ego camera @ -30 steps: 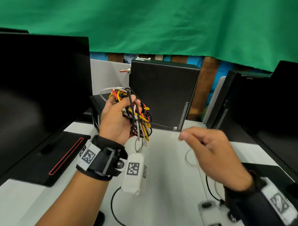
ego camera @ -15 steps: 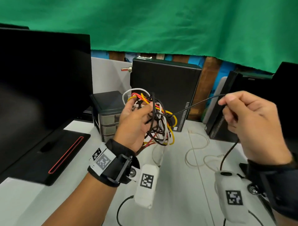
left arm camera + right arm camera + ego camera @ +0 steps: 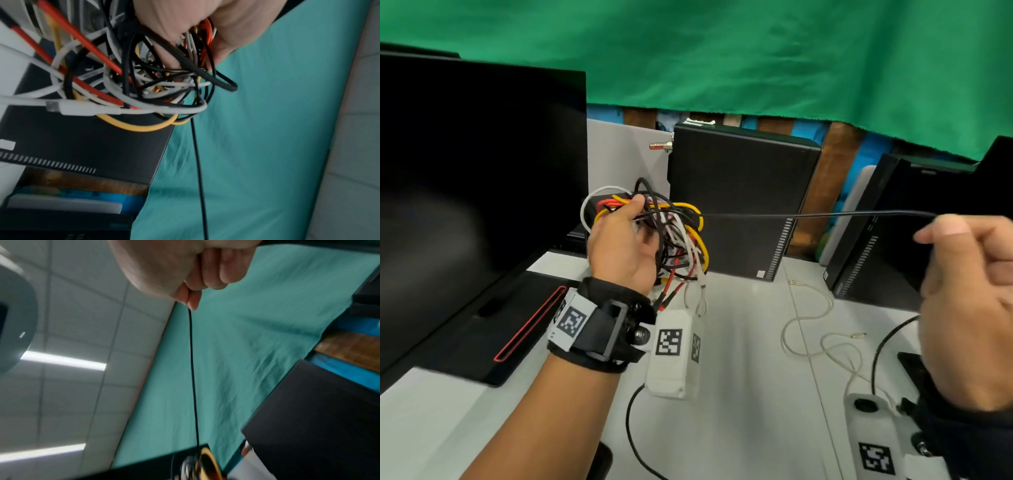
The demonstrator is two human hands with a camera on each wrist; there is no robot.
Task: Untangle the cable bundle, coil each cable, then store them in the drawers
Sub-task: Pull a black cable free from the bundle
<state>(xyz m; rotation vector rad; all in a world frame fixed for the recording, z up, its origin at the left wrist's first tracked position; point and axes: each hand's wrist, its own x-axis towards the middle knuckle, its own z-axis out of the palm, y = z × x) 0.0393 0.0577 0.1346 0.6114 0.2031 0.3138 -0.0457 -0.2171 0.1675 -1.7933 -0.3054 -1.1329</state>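
Observation:
My left hand [image 3: 625,241] grips a tangled cable bundle [image 3: 676,236] of black, white, red and yellow cables, held up above the white desk [image 3: 739,394]. The left wrist view shows my fingers [image 3: 164,32] curled into the cable bundle [image 3: 131,84]. A thin black cable [image 3: 808,216] runs taut from the bundle rightward to my right hand [image 3: 969,291], which pinches it at the far right. In the right wrist view the black cable [image 3: 192,369] leaves my pinching fingertips [image 3: 192,303]. The drawer unit is mostly hidden behind my left hand.
A black monitor [image 3: 476,192] and its base [image 3: 482,329] stand at left. Two black computer cases [image 3: 739,195] [image 3: 887,233] stand at the back. A loose white cable [image 3: 811,325] lies on the desk at right. Green cloth [image 3: 722,51] hangs behind.
My right hand took hold of the black cable and pulled it out to the right, drawing it taut. The left hand with the bundle shifted slightly right.

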